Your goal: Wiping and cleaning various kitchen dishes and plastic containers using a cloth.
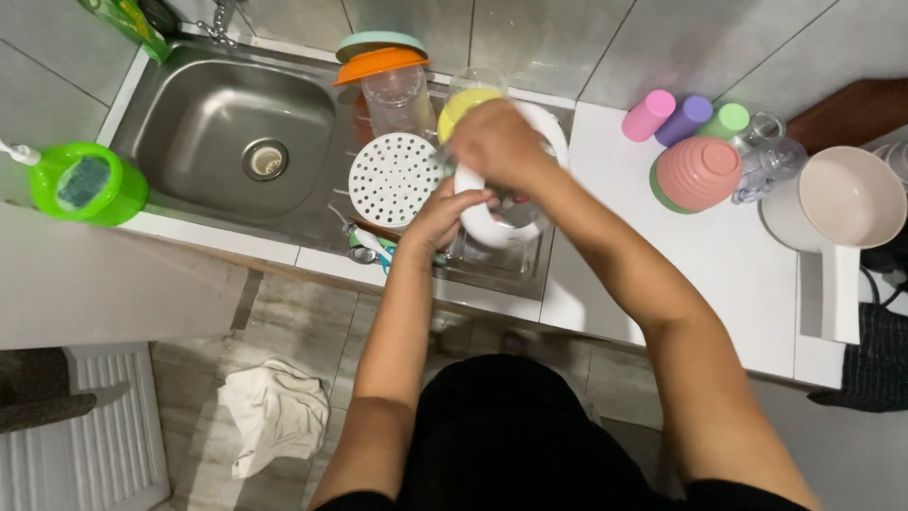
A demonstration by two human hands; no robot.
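Clasping a round glossy white plate (482, 227), left hand (440, 216) gripping its rim, right hand (497, 142) clenched on top, steel draining rack (492, 274) beneath

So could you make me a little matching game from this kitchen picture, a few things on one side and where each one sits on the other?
Things:
1. green tub with a sponge
2. white cloth
3. pink ribbed cup
4. white perforated disc

Places:
A. on the floor
B. upside down on the white counter, right of the sink
C. on the ledge left of the sink basin
D. on the draining board, left of the hands

Pairs: 1-C, 2-A, 3-B, 4-D
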